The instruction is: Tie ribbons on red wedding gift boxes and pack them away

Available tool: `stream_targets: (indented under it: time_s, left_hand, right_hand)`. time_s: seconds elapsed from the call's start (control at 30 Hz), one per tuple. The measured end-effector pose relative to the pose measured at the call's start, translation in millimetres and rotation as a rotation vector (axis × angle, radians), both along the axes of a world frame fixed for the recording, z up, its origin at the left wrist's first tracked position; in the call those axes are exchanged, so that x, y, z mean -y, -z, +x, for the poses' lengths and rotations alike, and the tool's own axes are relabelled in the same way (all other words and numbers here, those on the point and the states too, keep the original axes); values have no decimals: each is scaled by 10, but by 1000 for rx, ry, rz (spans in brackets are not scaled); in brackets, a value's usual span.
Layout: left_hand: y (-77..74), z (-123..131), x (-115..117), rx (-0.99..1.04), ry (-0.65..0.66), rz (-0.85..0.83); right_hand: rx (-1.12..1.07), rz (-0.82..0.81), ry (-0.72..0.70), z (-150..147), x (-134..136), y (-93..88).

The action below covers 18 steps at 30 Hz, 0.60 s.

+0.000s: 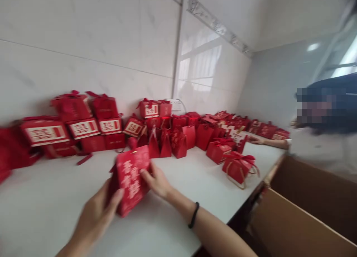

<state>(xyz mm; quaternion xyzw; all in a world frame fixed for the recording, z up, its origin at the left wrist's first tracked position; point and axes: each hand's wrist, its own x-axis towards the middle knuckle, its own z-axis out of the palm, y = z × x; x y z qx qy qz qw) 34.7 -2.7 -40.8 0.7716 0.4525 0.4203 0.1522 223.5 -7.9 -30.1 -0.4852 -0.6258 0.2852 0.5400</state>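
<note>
Between both hands I hold a red gift box (132,180) with pale characters on its face, tilted above the white table (173,219). My left hand (96,212) grips its lower left side, thumb on the front. On its right edge my right hand (156,179) is closed, the thumb lying on the front and the other fingers partly hidden behind. A black band (193,215) circles my right wrist. Just beyond the held box stand several narrow red gift boxes (164,143) in a row.
Stacked red gift boxes (82,128) line the wall at left. A red box with gold cord (240,167) sits near the table's right edge. An open cardboard carton (301,219) stands beside the table. At right another person's hand (258,140) reaches over the far end.
</note>
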Motion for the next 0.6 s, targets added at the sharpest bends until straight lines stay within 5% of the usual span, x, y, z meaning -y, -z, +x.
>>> stream_targets:
  time_s: [0.17,0.47,0.6]
  left_hand:
    - [-105,107,161,-241,338,31]
    - [-19,159,193,-363,464,2]
    - [-13,146,156,-270,421,101]
  right_hand:
    - [-115,-84,-7,13,31,-2]
    - [215,-72,-38,237,605,-130]
    - [82,-155,97,424,752,-79]
